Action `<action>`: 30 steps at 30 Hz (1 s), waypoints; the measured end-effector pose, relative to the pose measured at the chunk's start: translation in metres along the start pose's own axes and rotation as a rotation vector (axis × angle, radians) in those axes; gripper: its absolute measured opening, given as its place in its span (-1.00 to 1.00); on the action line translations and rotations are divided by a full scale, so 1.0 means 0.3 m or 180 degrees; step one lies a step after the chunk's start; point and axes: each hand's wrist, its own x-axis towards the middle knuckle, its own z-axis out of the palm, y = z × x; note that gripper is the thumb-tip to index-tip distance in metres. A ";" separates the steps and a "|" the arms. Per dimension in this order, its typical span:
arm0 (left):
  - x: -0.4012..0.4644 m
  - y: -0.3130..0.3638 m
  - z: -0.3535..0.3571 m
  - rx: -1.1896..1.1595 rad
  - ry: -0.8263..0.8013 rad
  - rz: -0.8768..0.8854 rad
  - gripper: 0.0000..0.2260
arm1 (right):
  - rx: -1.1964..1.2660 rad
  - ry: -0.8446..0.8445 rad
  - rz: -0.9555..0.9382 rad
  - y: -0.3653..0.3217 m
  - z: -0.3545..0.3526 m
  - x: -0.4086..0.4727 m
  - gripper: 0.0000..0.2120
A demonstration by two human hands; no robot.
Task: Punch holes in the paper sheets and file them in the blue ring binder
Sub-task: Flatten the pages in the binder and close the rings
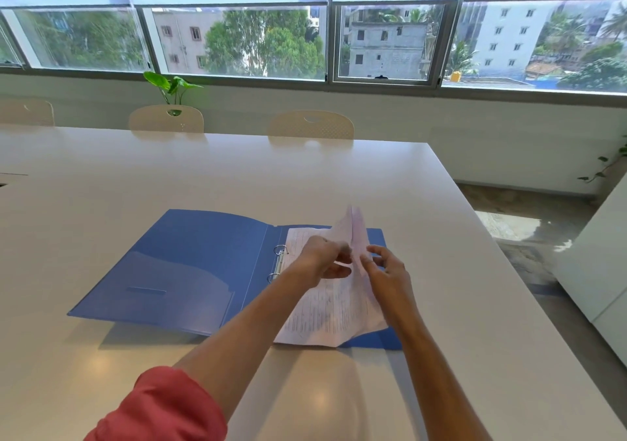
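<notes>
Over the right-hand leaf of the open blue ring binder [176, 264] we see the paper sheets [339, 311] lifted, thin and floppy; left hand [325, 261] and right hand [386, 271] both pinch the raised sheet; we judge light edge grips near the rings [279, 264] best.

Bright window [237, 40] daylight, edges warped.

White table [203, 176]; cream chairs [310, 124] behind; potted plant [171, 86]; windows [237, 40].
</notes>
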 end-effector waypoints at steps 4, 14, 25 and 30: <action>0.008 -0.033 -0.016 -0.0163 -0.0056 -0.0054 -0.84 | -0.0154 0.0060 0.0022 0.005 -0.009 0.004 -0.69; 0.004 -0.012 -0.211 -0.0555 0.0686 0.0010 -0.91 | -0.0492 -0.0302 0.0441 0.049 -0.055 0.021 -0.41; -0.040 -0.141 -0.797 -0.0089 0.1512 -0.0546 -0.83 | -0.1149 -0.0029 0.0646 0.097 -0.059 0.035 -0.85; -0.067 -0.218 -0.923 -0.0383 0.1853 -0.0646 -0.76 | -0.1378 0.0033 0.0473 0.091 -0.052 0.024 -0.86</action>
